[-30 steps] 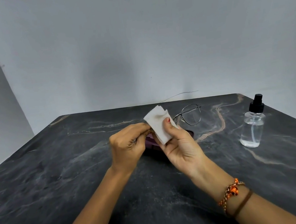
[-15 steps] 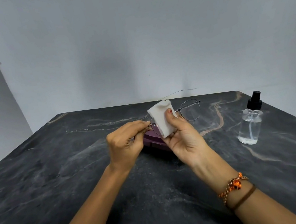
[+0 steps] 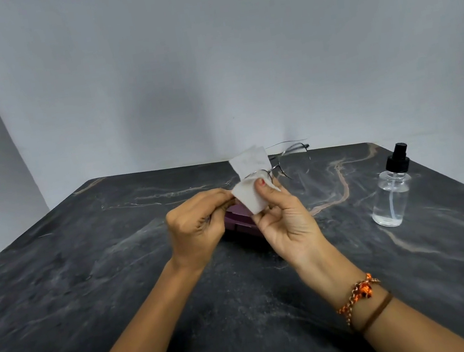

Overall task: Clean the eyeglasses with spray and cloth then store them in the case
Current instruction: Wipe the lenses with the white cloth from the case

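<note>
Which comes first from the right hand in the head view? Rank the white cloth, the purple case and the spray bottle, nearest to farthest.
1. White cloth: pinched in the right hand itself, folded over a lens of the eyeglasses.
2. Purple case: on the table just behind and left of that hand, partly hidden.
3. Spray bottle: standing well off to the right, untouched.

Since a second ago the white cloth [image 3: 252, 186] has shifted in the right hand [image 3: 283, 217]; it was a single pad standing above the thumb, and now it is folded over one lens of the eyeglasses [image 3: 286, 163], with the wire rim crossing between an upper flap and the lower part under the thumb; the free lens has tilted and lifted, so it sits farther and higher, against the table's [image 3: 91, 287] far edge; the left hand [image 3: 199, 226] keeps its pinch at the frame's left end.
</note>
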Available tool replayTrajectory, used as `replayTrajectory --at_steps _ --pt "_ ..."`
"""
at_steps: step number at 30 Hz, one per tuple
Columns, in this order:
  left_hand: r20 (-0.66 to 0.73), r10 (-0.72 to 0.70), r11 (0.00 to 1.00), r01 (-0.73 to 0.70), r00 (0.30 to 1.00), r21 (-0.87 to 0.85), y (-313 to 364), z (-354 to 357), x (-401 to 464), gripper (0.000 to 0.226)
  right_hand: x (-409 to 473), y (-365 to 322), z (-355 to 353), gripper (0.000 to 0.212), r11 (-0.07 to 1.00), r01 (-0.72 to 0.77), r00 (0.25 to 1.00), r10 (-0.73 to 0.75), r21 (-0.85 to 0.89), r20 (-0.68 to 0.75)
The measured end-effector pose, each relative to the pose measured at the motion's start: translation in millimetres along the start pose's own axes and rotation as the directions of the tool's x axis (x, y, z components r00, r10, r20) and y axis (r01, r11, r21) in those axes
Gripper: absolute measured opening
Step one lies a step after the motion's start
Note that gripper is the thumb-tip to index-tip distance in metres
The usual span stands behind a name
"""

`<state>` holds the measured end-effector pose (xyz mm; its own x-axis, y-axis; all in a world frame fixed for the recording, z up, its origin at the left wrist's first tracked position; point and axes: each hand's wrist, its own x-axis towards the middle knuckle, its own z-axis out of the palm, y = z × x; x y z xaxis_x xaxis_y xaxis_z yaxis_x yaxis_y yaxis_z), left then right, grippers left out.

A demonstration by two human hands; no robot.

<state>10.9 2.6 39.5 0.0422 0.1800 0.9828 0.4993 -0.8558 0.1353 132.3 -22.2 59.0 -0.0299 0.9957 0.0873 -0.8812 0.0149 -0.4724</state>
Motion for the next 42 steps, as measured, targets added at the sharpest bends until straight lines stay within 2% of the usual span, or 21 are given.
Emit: replayTrajectory --at_steps 2,7,12,18,22,25,29,31,36,39,42 --pt "-0.015 -0.002 1.0 0.002 1.0 0.008 -0.6 -0.4 1.3 0.004 0.4 -1.3 -0.2 0.011 1.0 -0.003 1.0 0.003 -0.024 -0.012" --pt "-0.019 -0.029 1.0 0.029 0.999 -0.001 -0.6 -1.7 1.8 0.011 -2.6 -3.1 0.8 0.009 1.0 0.009 1.0 -0.01 -0.009 -0.017" --pt "0.0 -0.036 0.999 0.036 0.999 -0.014 0.0 -1.5 1.2 0.011 -0.3 -1.2 -0.3 0.016 0.998 0.061 0.997 -0.061 0.003 -0.036" --pt "-0.021 -0.047 0.999 0.047 0.999 -0.004 -2.3 -4.5 3.0 0.016 -1.3 1.3 -1.2 0.024 1.0 0.009 1.0 -0.009 0.028 0.007" --pt "-0.014 -0.022 0.999 0.022 1.0 0.024 -0.8 -5.6 3.7 0.019 -4.8 3.8 -1.0 0.017 0.993 -0.082 0.995 0.087 -0.09 0.048" --pt "-0.022 -0.043 0.999 0.043 0.999 0.018 -2.3 -6.5 4.0 0.013 -5.4 5.2 -0.8 0.025 0.982 -0.146 0.987 0.153 -0.122 0.051" --pt "-0.046 -0.064 0.998 0.064 0.997 0.02 -3.3 -7.8 4.6 0.006 -4.9 0.7 0.4 0.023 0.973 -0.151 0.986 0.161 -0.175 0.039" --pt "-0.055 -0.055 0.998 0.057 0.997 0.031 -4.8 -9.4 5.4 0.009 -4.1 -1.0 0.2 0.022 0.973 -0.127 0.99 0.135 -0.191 0.029" --pt "-0.057 -0.039 0.999 0.04 0.998 0.008 -3.2 -8.4 5.8 0.013 -2.0 -0.3 1.9 0.03 0.997 -0.053 0.999 0.053 -0.062 -0.002" --pt "-0.052 -0.049 0.999 0.048 0.997 -0.003 -1.0 -6.4 4.8 0.013 -2.7 1.9 2.2 0.029 0.999 -0.025 0.999 0.024 0.038 0.028" --pt "-0.047 -0.045 0.999 0.044 0.998 -0.021 0.3 -5.9 5.1 0.014 -3.3 2.8 2.7 0.027 0.998 -0.02 0.999 0.017 0.064 0.047"
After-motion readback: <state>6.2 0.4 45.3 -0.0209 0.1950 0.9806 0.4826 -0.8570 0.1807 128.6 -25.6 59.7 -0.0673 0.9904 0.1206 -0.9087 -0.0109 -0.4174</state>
